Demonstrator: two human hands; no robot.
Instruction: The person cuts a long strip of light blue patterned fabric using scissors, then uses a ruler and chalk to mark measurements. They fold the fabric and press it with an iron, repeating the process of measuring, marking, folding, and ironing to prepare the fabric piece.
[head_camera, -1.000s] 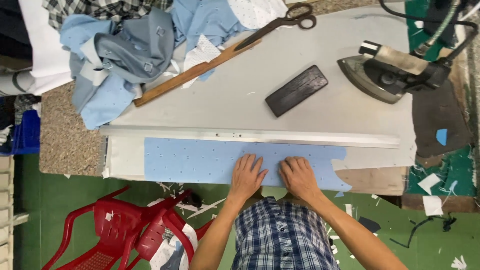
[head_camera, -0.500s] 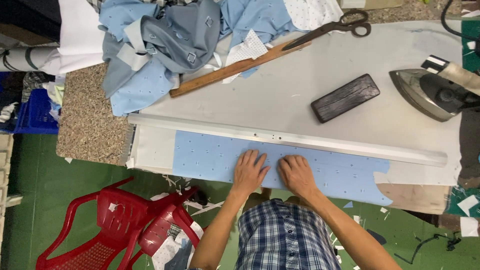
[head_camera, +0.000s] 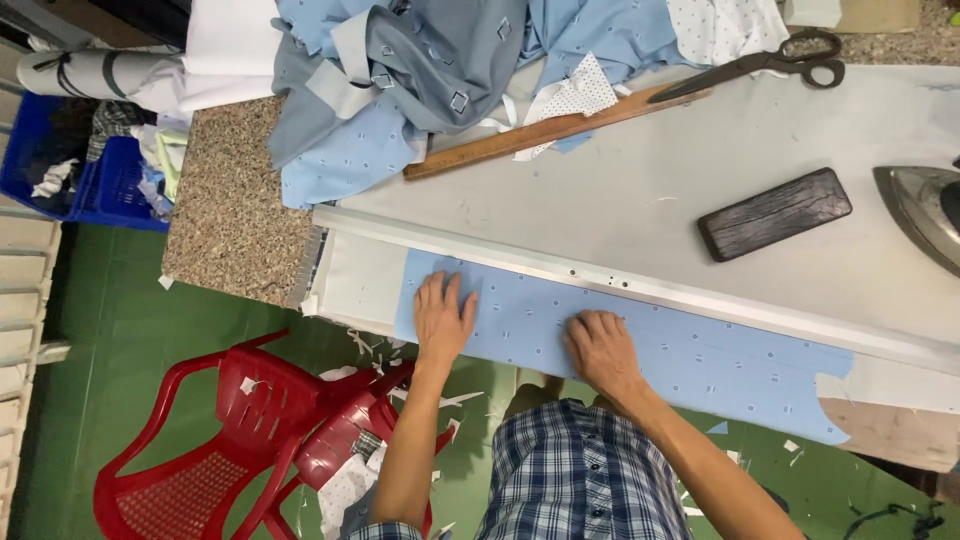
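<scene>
From the head view, the left hand (head_camera: 443, 318) has slid out toward the strip's end while the right hand (head_camera: 600, 350) stays near the middle. Both are pressing flat, fingers spread, on the light-blue fabric strip (head_camera: 690, 350) lying along the metal ruler (head_camera: 640, 290), smoothing it lengthwise.

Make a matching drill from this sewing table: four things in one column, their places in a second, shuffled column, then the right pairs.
Things:
1. scissors
2. dark block
3. blue fabric strip
4. red chair

Places:
A. on the green floor, below the table edge
B. flat under both hands, along the table's near edge
C. at the table's far edge, blades by the wooden ruler
D. alone on bare grey table, left of the iron

Pairs: 1-C, 2-D, 3-B, 4-A
</scene>
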